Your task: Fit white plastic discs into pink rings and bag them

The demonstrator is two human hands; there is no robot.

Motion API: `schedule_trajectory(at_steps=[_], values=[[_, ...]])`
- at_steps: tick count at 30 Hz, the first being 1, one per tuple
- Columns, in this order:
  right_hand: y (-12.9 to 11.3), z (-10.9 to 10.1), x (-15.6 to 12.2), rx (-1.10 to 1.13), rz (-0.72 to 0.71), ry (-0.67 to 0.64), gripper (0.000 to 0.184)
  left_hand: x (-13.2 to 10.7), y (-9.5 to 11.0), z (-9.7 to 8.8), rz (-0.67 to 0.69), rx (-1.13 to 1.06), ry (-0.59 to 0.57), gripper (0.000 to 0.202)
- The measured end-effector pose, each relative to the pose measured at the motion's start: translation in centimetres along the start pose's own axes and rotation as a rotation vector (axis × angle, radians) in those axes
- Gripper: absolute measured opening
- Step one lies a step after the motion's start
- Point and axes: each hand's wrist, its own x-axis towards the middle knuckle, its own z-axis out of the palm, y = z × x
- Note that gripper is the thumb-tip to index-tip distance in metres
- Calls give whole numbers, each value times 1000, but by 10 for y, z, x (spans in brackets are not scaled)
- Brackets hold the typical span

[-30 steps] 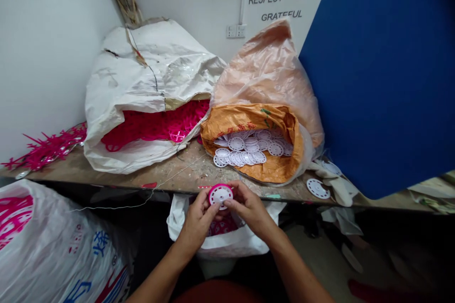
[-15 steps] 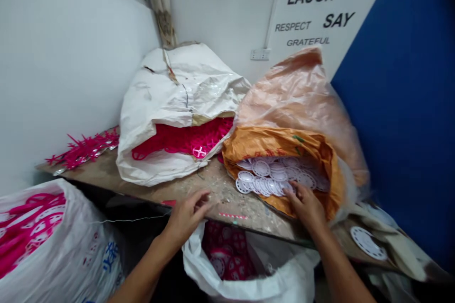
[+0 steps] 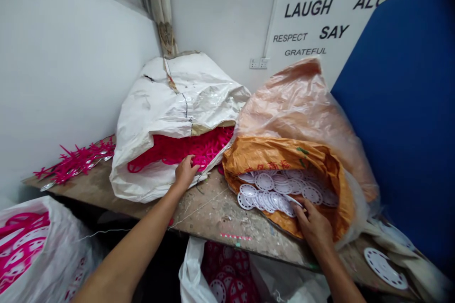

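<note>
My left hand (image 3: 185, 171) is at the mouth of a white woven sack (image 3: 142, 181), its thumb and forefinger apart beside the pink plastic pieces (image 3: 167, 147) inside. Some of its fingertips are hidden. My right hand (image 3: 315, 223) pinches a thin white plastic disc (image 3: 293, 200), seen nearly edge-on, at the opening of an orange sack (image 3: 341, 199). More round white discs (image 3: 265, 182) with small holes round their rims lie overlapping in that sack, just left of my right fingers.
A worn table (image 3: 213, 203) bears both sacks. Pink spiky pieces (image 3: 83, 158) lie at its left end; a single white disc (image 3: 384, 267) lies at the right. White bags (image 3: 194, 270) with pink and white pieces stand below. A blue panel (image 3: 398, 104) borders the right side.
My left hand has moved forward and up from the table edge to the pink pieces in the white sack. My right hand now has a white disc tilted up from the pile.
</note>
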Motion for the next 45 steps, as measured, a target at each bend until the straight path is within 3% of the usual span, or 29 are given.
schedule_trajectory(at_steps=[3, 5, 9, 11, 13, 15, 17, 20, 22, 26, 28, 31, 33, 35, 40, 43, 45], values=[[0, -1, 0, 82, -131, 122, 41, -22, 13, -2, 20, -126, -4, 19], [-2, -4, -1, 151, -177, 172, 39, -48, 23, -6, 12, -229, -3, 21], [-33, -11, -23, 466, -51, 213, 34, -121, 42, -11, -112, -446, -122, 31], [-61, -12, -47, 730, 61, 134, 34, -160, 55, -10, -301, -674, -250, 35], [-91, -11, -74, 920, 94, -66, 36, -192, 70, -7, -505, -923, -367, 42], [-112, -8, -96, 950, 28, -218, 32, -216, 84, -4, -610, -1046, -434, 45], [-121, -5, -110, 853, -93, -253, 30, -230, 92, -1, -613, -1055, -456, 44], [-115, -6, -115, 680, -246, -214, 30, -239, 94, 2, -553, -976, -457, 42], [-109, -10, -114, 654, -288, -263, 29, -241, 91, 2, -468, -877, -477, 42], [-105, -16, -113, 728, -281, -406, 24, -241, 87, 0, -143, -571, -433, 34], [-106, -16, -114, 776, -241, -410, 22, -241, 87, -1, -69, -490, -407, 31], [-105, -14, -115, 878, -98, -435, 23, -243, 88, 0, -236, -613, -481, 37], [-104, -13, -117, 963, -13, -522, 25, -246, 88, -1, -385, -736, -575, 45], [-104, -15, -121, 1003, -15, -603, 27, -249, 86, -2, -436, -790, -623, 48], [-113, -20, -128, 854, -153, -601, 30, -250, 73, -3, -417, -723, -592, 44], [-107, -25, -108, 714, -244, -614, 37, -243, 67, -10, -355, -664, -694, 40], [-91, -28, -82, 573, -270, -478, 33, -232, 64, -21, -260, -554, -728, 38]])
